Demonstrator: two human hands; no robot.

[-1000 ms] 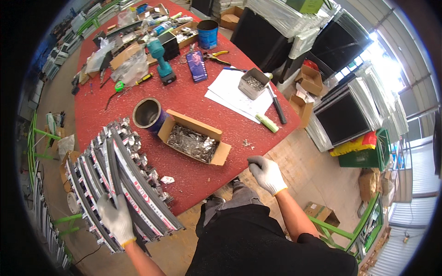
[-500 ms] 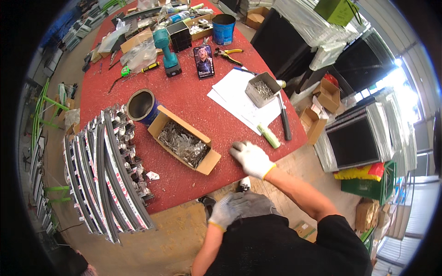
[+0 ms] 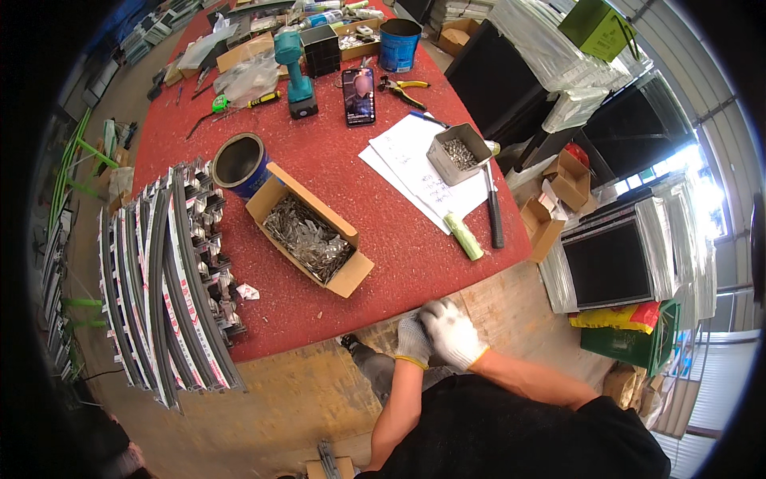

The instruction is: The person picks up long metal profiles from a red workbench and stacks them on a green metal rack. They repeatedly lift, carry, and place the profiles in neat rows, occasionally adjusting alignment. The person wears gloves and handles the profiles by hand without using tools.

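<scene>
Close together at the table's near edge are my left hand (image 3: 413,342) and my right hand (image 3: 452,333), both in white knit gloves with yellow cuffs. The right hand's fingers curl in against the left hand and partly cover it. Both look closed; whatever may be between them is hidden. Nearest on the red table (image 3: 383,279) is an open cardboard box (image 3: 357,275) tilted to the left of my hands, filled with small shiny metal pieces (image 3: 307,237). A light green roll (image 3: 464,237) lies to their right, beside a black-handled tool (image 3: 495,217).
Several curved metal strips (image 3: 171,295) overhang the table's left edge. Behind the box stands a dark blue can (image 3: 263,172). Farther back are a teal cordless drill (image 3: 300,88), a phone (image 3: 359,97), pliers (image 3: 405,91) and a blue can (image 3: 398,52). A square metal tin (image 3: 447,169) sits on papers (image 3: 399,172).
My right hand has drawn back from the tabletop to its near edge. My left hand has risen from my lap and moved right to meet it. The view has shifted slightly.
</scene>
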